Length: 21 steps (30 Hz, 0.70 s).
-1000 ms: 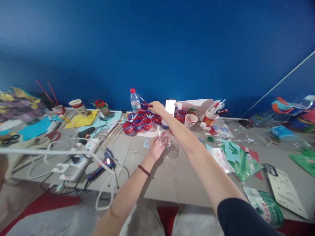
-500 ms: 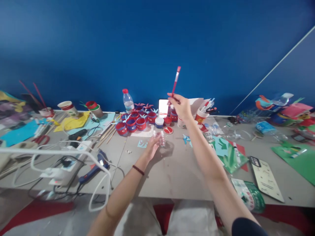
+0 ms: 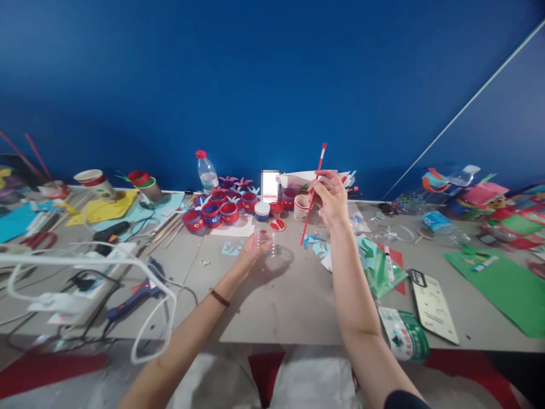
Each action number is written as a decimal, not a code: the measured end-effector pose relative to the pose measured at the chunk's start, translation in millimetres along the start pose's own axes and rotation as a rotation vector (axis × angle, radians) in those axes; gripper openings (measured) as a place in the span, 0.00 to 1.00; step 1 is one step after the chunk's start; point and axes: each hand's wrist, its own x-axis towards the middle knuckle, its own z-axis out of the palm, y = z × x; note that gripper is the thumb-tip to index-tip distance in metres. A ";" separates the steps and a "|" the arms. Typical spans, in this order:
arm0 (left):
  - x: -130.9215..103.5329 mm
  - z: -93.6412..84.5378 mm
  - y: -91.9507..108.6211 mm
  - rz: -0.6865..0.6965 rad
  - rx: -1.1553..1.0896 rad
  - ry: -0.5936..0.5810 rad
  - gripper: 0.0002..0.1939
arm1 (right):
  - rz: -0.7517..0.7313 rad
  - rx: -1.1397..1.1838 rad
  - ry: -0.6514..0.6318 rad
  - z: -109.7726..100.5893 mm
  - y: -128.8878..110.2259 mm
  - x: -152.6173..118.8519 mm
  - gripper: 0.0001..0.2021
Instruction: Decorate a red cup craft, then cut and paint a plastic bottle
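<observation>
My left hand (image 3: pixel 254 247) holds a clear plastic piece (image 3: pixel 269 245), low over the grey table. Raised to the right, my right hand (image 3: pixel 331 196) grips a thin red paintbrush (image 3: pixel 321 165), its red bristles pointing up. Behind my left hand sit an open red paint pot (image 3: pixel 276 208), a red-stained lid (image 3: pixel 277 225) and a white-topped blue jar (image 3: pixel 261 211). A paper cup (image 3: pixel 301 207) stands just left of my right hand. Several red and blue rings with eyes and paper leaves, one of them at the front (image 3: pixel 194 222), cluster to the left.
On the left lie a white power strip (image 3: pixel 96 284) with looping cables, a glue gun (image 3: pixel 135 298) and wooden sticks (image 3: pixel 165 230). A water bottle (image 3: pixel 207 172) stands at the back. To the right are a phone (image 3: pixel 434 307), a green packet (image 3: pixel 403 335) and green paper (image 3: pixel 502 289).
The view has shifted right. My right hand has turned the brush more upright and moved away from my left hand, uncovering the paper cup. My left hand still holds the clear piece.
</observation>
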 end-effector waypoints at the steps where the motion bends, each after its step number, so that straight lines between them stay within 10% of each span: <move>1: -0.3 3.0 3.7 -0.022 0.022 0.023 0.26 | 0.015 0.020 -0.001 0.5 -0.3 0.4 0.16; 8: 24.0 22.5 18.9 -0.001 0.161 -0.006 0.23 | 0.062 0.073 -0.052 -6.6 8.8 4.4 0.14; 21: 41.5 19.8 -30.0 0.384 0.295 -0.111 0.31 | 0.055 -0.184 0.005 11.4 43.1 6.1 0.15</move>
